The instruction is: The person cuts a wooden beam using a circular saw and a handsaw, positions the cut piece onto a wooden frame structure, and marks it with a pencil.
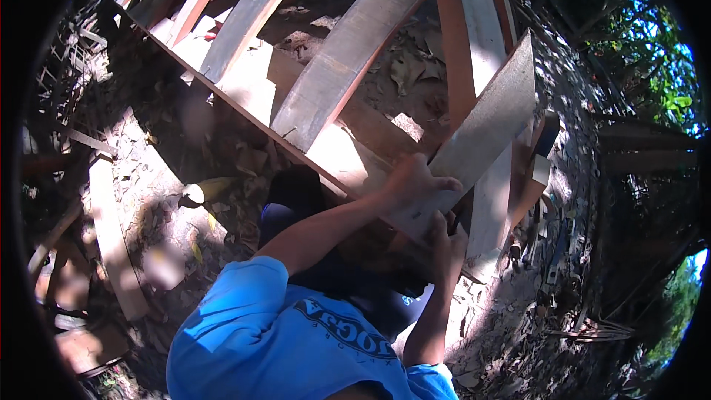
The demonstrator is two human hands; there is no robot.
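Observation:
A grey-brown wooden plank (490, 127) slants across the corner of a wooden slatted frame (337, 152), its lower end in front of me. Over that end lies my left hand (415, 181), closed on the plank's left edge with the thumb across its top face. My right hand (447, 241) grips the opposite edge close to the same end, fingertips bent against the wood. The undersides of both grips are hidden. Beneath the plank, a paler board (492, 207) runs down to the frame's corner.
Several slats, such as a wide grey one (348, 44), span the frame. A loose pale board (112, 237) lies on the leaf-strewn ground at left. Wood offcuts (92, 344) lie at lower left. Green foliage (670, 89) stands at far right.

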